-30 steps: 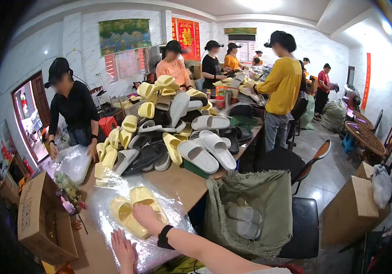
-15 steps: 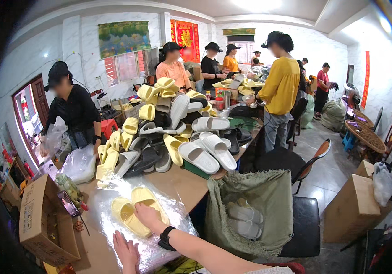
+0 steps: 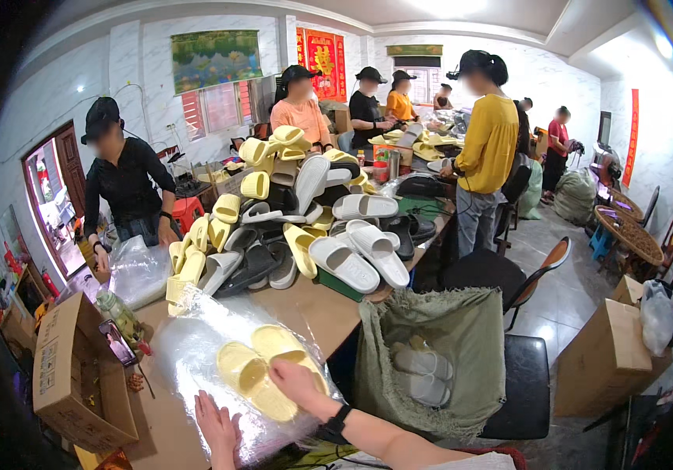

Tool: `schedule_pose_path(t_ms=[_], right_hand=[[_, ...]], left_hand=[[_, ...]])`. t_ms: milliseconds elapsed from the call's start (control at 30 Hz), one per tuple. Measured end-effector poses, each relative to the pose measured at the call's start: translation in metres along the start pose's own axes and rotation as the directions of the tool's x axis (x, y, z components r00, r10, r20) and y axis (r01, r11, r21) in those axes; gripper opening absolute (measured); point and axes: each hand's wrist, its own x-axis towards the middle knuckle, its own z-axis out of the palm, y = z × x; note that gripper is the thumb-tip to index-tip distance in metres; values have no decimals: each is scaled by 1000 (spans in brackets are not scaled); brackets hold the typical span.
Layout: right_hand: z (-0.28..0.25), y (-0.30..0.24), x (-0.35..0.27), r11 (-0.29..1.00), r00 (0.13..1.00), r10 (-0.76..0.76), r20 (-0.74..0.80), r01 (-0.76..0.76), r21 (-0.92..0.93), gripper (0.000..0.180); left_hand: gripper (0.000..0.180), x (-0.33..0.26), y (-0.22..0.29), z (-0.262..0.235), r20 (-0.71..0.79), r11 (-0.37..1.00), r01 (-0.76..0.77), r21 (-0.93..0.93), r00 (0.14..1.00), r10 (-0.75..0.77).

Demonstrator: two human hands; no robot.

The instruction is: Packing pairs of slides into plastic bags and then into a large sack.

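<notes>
A pair of pale yellow slippers (image 3: 246, 366) lies side by side on a stack of clear plastic bags (image 3: 184, 345) at the table's near edge. My right hand (image 3: 296, 379) reaches across the pair, its fingers closed at the inner edges where the two slippers meet. The fingertips are partly hidden there. My left hand (image 3: 217, 423) rests flat on the bags to the left of the slippers, fingers stretched out and holding nothing.
A heap of yellow, grey and black slippers (image 3: 274, 227) rises beyond the bags. Left stands an open cardboard box (image 3: 78, 376), near a phone (image 3: 119, 343). Right of the table, a green sack (image 3: 430, 329) holds light slippers. A co-worker in black (image 3: 129, 184) handles plastic bags at far left.
My right hand and the yellow slippers have shifted right and slightly nearer over the bags. My left hand stays almost in place. The co-worker's raised plastic bag has come down to the table.
</notes>
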Motion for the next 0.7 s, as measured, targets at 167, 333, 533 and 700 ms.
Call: schedule_pose_path(t_ms=[167, 333, 533, 700], right_hand=[[-48, 31, -23, 924, 974, 191, -120, -138, 357, 20], [-115, 65, -21, 267, 795, 606, 21, -228, 936, 7], [-192, 63, -30, -24, 788, 602, 129, -144, 989, 46], [-207, 214, -48, 287, 430, 834, -345, 194, 938, 52]], left_hand=[[68, 1, -4, 3, 24, 999, 19, 30, 1000, -20], [69, 0, 2, 1, 13, 1000, 9, 18, 1000, -9], [69, 2, 8, -5, 9, 999, 48, -21, 999, -48], [70, 3, -3, 1, -14, 998, -51, 39, 999, 52]])
